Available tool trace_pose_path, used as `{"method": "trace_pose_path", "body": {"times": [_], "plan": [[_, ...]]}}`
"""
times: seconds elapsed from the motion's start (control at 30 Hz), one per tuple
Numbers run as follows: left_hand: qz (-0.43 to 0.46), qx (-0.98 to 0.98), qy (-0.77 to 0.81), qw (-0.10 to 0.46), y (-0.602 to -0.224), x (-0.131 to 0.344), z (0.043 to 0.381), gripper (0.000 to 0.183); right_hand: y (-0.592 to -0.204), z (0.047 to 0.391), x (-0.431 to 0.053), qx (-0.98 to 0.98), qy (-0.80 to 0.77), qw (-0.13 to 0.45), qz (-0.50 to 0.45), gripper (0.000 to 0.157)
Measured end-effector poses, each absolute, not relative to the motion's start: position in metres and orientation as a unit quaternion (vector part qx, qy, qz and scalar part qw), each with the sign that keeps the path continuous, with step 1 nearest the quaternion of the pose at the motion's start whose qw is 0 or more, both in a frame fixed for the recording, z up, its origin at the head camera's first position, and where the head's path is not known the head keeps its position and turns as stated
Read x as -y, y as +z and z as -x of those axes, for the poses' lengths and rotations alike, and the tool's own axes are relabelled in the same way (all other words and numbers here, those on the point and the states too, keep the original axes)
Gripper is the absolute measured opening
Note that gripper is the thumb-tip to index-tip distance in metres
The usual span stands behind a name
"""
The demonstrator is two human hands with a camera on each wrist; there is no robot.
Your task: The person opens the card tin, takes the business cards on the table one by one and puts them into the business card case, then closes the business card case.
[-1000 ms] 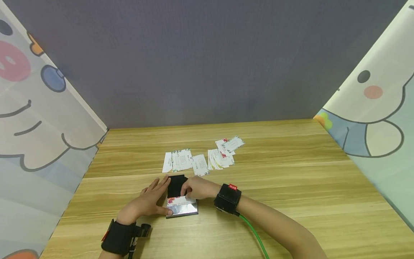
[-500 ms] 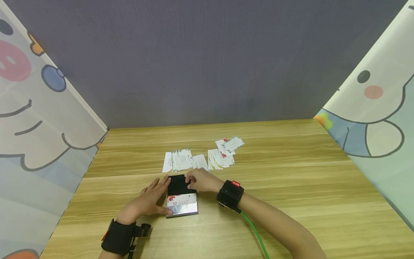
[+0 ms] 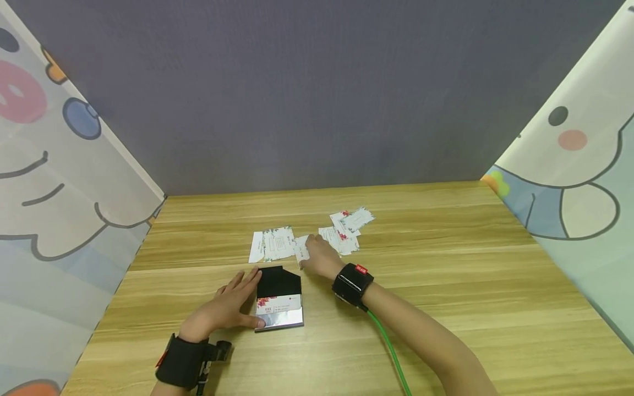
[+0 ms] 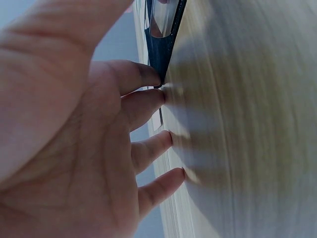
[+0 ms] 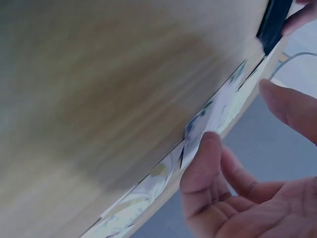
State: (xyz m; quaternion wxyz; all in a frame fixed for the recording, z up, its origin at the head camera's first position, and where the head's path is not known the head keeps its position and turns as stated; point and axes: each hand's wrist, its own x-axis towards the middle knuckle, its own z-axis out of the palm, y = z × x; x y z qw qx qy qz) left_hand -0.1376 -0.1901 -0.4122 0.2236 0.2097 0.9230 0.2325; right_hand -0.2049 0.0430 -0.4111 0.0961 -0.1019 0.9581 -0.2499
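An opened black card case (image 3: 278,281) with a shiny metal lower part (image 3: 279,319) lies on the table. Inside it sits a white business card (image 3: 282,304) with red flowers at one corner. My left hand (image 3: 223,309) lies spread at the case's left side, thumb on the metal part and fingertips by the flap. Farther back, my right hand (image 3: 321,257) is over a white card (image 3: 301,248) with a leafy edge. In the right wrist view a fingertip touches this card (image 5: 216,111), while the thumb (image 5: 285,101) stands apart from the fingers.
To the left of that card lie a leaf-bordered card (image 3: 278,243) and a plain white one (image 3: 256,247). Several overlapping cards (image 3: 356,220) lie to the right. A grey panel (image 3: 317,99) rises behind the wooden table (image 3: 446,264). A green cable (image 3: 388,346) trails from the right wristband.
My right hand has moved from the case, where it was on the red-flowered card, back and right to the loose leafy card. My left hand has stayed in place.
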Motion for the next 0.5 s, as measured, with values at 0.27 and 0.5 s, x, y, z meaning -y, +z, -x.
{"method": "trace_pose_path", "body": {"times": [0.27,0.5], "plan": [[-0.214,-0.922,0.232,0.225,-0.4123,0.1904,0.1388,0.105,-0.4127,0.2081,-0.0420,-0.973,-0.203,0.099,0.054,0.079],[-0.215,-0.921,0.233,0.226,-0.4123,0.1912,0.1389,0.104,-0.4168,0.2100,-0.0380,-0.975,-0.199,0.084,0.049,0.065]]}}
